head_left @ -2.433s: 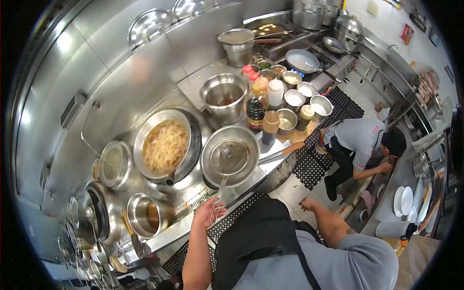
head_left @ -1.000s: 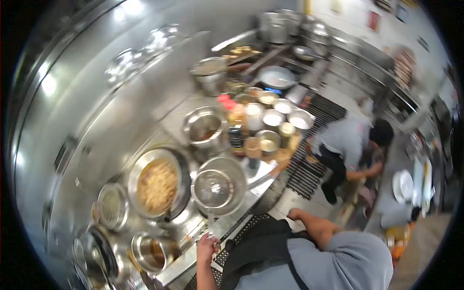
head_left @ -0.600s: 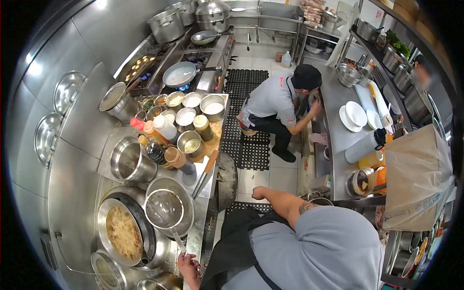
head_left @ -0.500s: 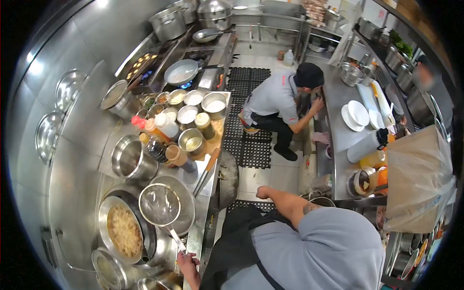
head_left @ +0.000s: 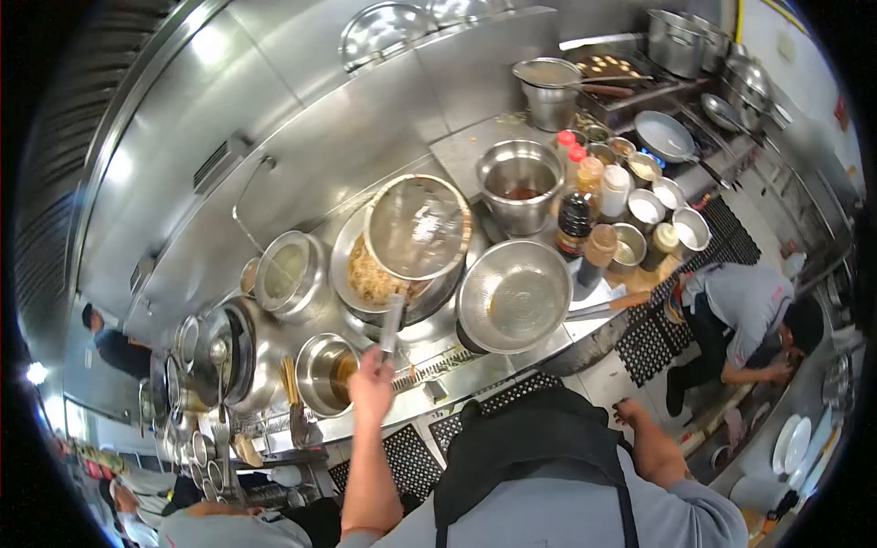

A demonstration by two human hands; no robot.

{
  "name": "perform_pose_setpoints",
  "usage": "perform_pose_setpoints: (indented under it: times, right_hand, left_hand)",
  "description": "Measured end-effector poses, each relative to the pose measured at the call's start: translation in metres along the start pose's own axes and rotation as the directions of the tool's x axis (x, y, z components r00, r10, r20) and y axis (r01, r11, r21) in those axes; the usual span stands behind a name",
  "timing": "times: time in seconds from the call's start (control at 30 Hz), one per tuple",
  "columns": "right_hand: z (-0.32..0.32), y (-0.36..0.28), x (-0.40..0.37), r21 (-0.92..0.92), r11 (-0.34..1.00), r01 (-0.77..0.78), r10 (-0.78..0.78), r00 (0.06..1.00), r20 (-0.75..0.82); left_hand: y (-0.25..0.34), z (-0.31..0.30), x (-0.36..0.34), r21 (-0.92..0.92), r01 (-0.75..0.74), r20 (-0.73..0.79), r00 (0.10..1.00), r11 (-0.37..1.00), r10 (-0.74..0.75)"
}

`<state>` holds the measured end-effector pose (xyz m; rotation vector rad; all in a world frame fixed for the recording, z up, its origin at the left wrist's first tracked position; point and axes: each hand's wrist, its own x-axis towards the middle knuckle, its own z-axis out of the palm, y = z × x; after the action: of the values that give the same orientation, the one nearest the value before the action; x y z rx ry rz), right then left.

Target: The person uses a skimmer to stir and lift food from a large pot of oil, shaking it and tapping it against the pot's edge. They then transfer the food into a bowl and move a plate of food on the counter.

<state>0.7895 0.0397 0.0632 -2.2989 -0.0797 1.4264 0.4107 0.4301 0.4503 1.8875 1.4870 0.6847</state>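
Note:
My left hand (head_left: pixel 372 384) is closed around the handle of a round mesh strainer (head_left: pixel 418 226). The strainer hangs tilted over a wok (head_left: pixel 345 247), overlapping its right side in this view. Browned, bubbling food (head_left: pixel 367 277) shows in the wok to the left of the mesh. Just right of the wok sits a perforated metal colander (head_left: pixel 514 297). Below the wok, close to my left wrist, stands a steel pot (head_left: pixel 327 373) with brown liquid. My right hand (head_left: pixel 628 411) is low at my right side, away from the counter, fingers curled in with nothing visible in them.
Sauce bottles (head_left: pixel 577 215) and several small metal containers (head_left: pixel 645 206) crowd the counter to the right. A frying pan (head_left: pixel 665 137) sits over a blue flame. A crouching co-worker (head_left: pixel 744 306) is on the right; other people (head_left: pixel 228 522) are at lower left.
My view has swung left toward the stove. The strainer has moved from over the colander to over the wok, still in my left hand. The right hand stays low at my side.

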Motion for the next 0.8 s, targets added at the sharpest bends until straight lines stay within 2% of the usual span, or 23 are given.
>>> perform_pose_setpoints:
  times: [0.03,0.1,0.17,0.27,0.33,0.43,0.5,0.6,0.73,0.8]
  right_hand:
    - [-0.005,-0.013,0.004,-0.014,1.0,0.015,-0.015,1.0,0.0]
    - [-0.002,-0.025,-0.004,-0.044,0.999,0.026,-0.025,1.0,0.017]
    - [0.002,-0.038,-0.004,-0.095,0.994,0.045,-0.041,0.998,0.045]
    - [0.004,-0.059,0.007,-0.118,0.987,0.11,-0.101,0.992,0.081]
    - [0.008,-0.067,0.013,-0.116,0.977,0.18,-0.166,0.979,0.116]
    - [0.012,-0.077,0.016,-0.209,0.944,0.255,-0.226,0.962,0.153]
    - [0.014,-0.077,0.015,-0.345,0.867,0.358,-0.294,0.929,0.227]
    - [0.017,-0.056,0.034,-0.291,0.909,0.298,-0.245,0.948,0.204]
    - [0.01,-0.048,0.019,-0.185,0.967,0.174,-0.148,0.978,0.146]
    - [0.007,-0.037,0.018,-0.224,0.969,0.106,-0.076,0.987,0.14]
  left_hand:
    - [-0.001,-0.022,0.014,0.099,-0.044,-0.039,0.998,0.994,0.048]
    - [0.003,-0.057,0.038,0.477,-0.029,-0.13,0.986,0.878,0.104]
    - [-0.016,-0.073,0.068,0.509,0.036,-0.2,0.977,0.86,0.077]
    - [-0.027,-0.078,0.097,0.672,0.183,-0.241,0.97,0.717,-0.022]
    - [-0.041,-0.076,0.111,0.71,0.207,-0.222,0.973,0.673,-0.065]
    - [-0.054,-0.066,0.126,0.768,0.207,-0.188,0.977,0.606,-0.097]
    - [-0.063,-0.05,0.133,0.8,0.185,-0.16,0.983,0.57,-0.094]
    - [-0.073,-0.036,0.139,0.813,0.163,-0.157,0.986,0.559,-0.059]
    - [-0.094,-0.029,0.156,0.789,0.125,-0.123,0.991,0.601,-0.044]
    - [-0.102,-0.032,0.163,0.767,0.094,-0.099,0.995,0.635,-0.027]
